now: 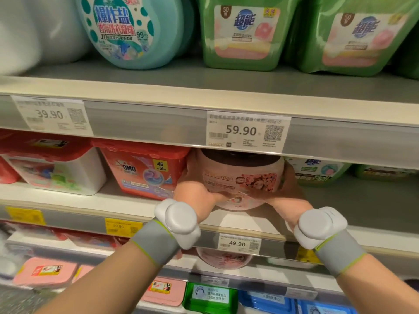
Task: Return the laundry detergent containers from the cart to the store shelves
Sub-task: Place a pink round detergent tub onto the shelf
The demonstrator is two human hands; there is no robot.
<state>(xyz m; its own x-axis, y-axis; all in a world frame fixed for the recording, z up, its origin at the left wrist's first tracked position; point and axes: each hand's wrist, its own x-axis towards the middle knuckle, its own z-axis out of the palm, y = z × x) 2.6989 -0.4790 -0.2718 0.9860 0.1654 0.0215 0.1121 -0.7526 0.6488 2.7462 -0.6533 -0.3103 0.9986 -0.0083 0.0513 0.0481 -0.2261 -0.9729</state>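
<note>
A round pink detergent tub (pixel 240 177) with a dark lid and a flowery label stands on the middle shelf (pixel 340 207), between a red OMO box (pixel 142 171) and a green-labelled box (pixel 317 171). My left hand (pixel 195 191) grips the tub's left side and my right hand (pixel 288 196) grips its right side, thumbs meeting near the front bottom. Both wrists carry grey bands with white round devices. The tub's top sits under the upper shelf's price rail. No cart is in view.
The upper shelf (pixel 158 87) holds a teal jug (pixel 129 30) and green tubs (pixel 244 35). A white box with a red lid (pixel 54 168) sits left on the middle shelf. Lower shelves carry pink (pixel 45 270), green and blue boxes. Bare shelf lies right of the tub.
</note>
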